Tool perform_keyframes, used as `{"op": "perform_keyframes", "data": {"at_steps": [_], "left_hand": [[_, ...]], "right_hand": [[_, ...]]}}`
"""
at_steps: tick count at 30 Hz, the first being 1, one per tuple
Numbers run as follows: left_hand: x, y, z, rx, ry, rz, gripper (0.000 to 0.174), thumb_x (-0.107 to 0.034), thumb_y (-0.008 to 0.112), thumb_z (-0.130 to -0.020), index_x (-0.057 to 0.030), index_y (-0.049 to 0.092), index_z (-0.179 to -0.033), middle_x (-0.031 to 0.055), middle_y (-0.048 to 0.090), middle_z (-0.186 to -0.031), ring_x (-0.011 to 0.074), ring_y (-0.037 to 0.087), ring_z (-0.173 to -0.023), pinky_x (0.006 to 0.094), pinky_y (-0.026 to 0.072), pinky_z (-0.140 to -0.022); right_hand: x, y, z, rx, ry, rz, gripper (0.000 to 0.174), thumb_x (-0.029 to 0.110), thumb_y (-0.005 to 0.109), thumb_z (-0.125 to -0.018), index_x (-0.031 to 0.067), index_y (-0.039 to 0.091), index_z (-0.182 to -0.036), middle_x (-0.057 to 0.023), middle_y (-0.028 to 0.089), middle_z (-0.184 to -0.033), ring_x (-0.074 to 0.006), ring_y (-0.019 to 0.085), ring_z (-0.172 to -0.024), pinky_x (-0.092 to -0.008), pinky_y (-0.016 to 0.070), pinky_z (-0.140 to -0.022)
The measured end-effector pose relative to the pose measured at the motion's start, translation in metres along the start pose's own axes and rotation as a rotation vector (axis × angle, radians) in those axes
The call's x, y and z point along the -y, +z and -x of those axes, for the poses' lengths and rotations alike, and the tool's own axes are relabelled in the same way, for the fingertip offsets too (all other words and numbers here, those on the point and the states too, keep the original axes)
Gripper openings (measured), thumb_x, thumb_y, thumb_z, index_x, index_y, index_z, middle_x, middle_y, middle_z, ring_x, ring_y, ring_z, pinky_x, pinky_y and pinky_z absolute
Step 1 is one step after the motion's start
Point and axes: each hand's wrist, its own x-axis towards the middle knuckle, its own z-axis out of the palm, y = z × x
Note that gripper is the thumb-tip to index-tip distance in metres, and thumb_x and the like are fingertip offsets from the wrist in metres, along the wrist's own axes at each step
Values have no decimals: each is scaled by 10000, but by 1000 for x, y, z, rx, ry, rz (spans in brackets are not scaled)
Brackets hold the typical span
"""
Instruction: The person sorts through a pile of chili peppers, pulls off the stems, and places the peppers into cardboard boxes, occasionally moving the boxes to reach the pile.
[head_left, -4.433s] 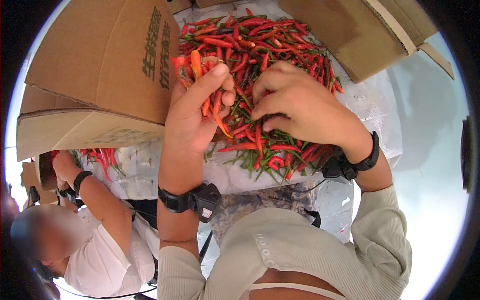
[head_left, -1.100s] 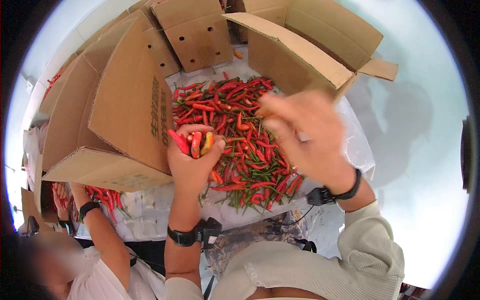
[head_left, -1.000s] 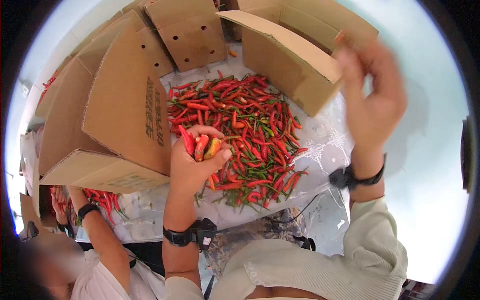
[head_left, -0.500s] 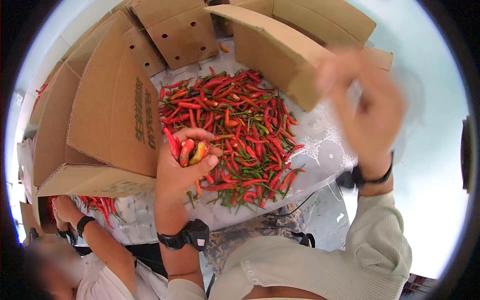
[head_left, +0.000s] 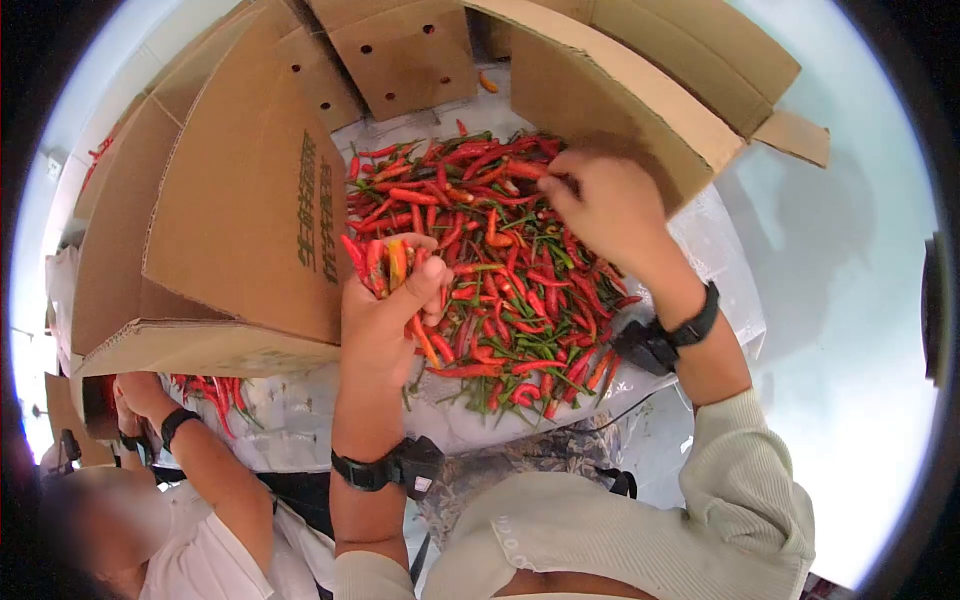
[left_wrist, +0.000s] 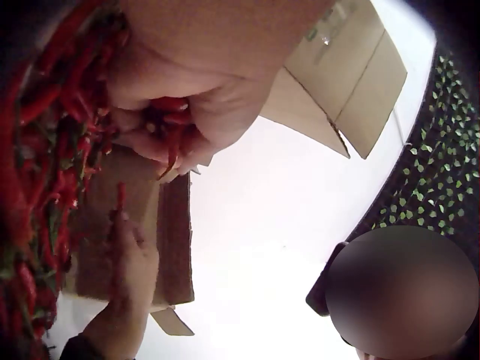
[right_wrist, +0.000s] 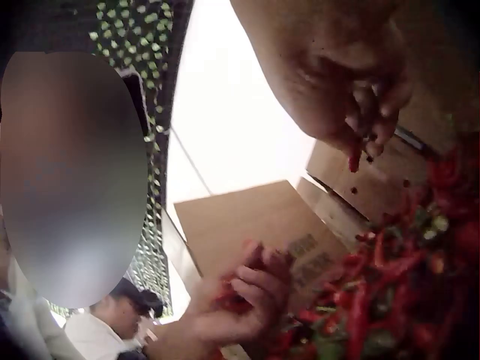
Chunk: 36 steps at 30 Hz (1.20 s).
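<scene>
A spread heap of red chili peppers (head_left: pixel 500 290), some with green stems, covers the table in front of me. My left hand (head_left: pixel 385 315) holds a small bunch of chilies (head_left: pixel 375 265) upright over the heap's left side; one of them is orange-yellow. In the left wrist view, red chilies (left_wrist: pixel 172 120) show inside those curled fingers. Over the heap's far right part, my right hand (head_left: pixel 612 205) pinches a red chili (head_left: pixel 525 170) between thumb and fingers. Its red tip (right_wrist: pixel 354 161) sticks out below the fingers in the right wrist view.
An open cardboard box (head_left: pixel 235 190) with printed writing stands at the left, another open box (head_left: pixel 610 110) at the far right. More boxes (head_left: pixel 400 55) with round holes line the back. At lower left another person (head_left: pixel 215 470) works beside more chilies (head_left: pixel 225 400).
My right hand swings from beside the right-hand box back to the heap and now has a chili at its fingertips. My left hand still holds its bunch, tilted slightly differently.
</scene>
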Motion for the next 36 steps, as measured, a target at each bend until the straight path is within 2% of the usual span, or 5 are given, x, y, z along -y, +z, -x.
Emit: {"op": "perform_keyframes", "data": {"at_steps": [6, 14, 18, 21, 36], "left_hand": [[12, 8, -5, -33, 118, 67, 376, -114, 717, -778, -47, 501, -1078, 89, 641, -883, 88, 532, -625, 219, 427, -532], [11, 6, -3, -26, 34, 94, 281, -119, 682, -804, -71, 560, -1052, 60, 646, -914, 79, 564, -682, 215, 441, -538], [8, 6, -2, -80, -38, 139, 262, -145, 666, -822, -91, 566, -1057, 44, 644, -922, 82, 583, -731, 218, 454, -554], [10, 3, -3, -7, -29, 149, 270, -143, 680, -815, -89, 565, -1054, 22, 631, -905, 78, 581, -760, 220, 459, -567], [9, 5, -1, -16, -17, 292, 225, -77, 624, -839, -94, 526, -1041, 45, 599, -887, 170, 628, -803, 325, 541, -669]], "right_hand": [[26, 4, 16, 515, 289, -1323, 246, 263, 590, -891, 36, 553, -977, -70, 661, -787, -99, 608, -659, -219, 475, -565], [41, 9, 24, 652, 178, -1158, 160, 199, 553, -914, 40, 566, -913, -66, 647, -773, -111, 605, -624, -225, 472, -539], [2, 9, 6, -32, -28, -48, 259, 145, 567, -851, -8, 567, -1060, -162, 644, -912, -315, 621, -844, -361, 491, -763], [-28, 29, 3, 55, 2, 207, 320, 132, 559, -832, -4, 553, -1122, -212, 599, -1039, -392, 545, -995, -403, 431, -889], [-17, 28, -6, 208, 18, -567, 233, 136, 635, -832, 14, 592, -1026, -62, 636, -1008, -158, 595, -948, -265, 452, -822]]}}
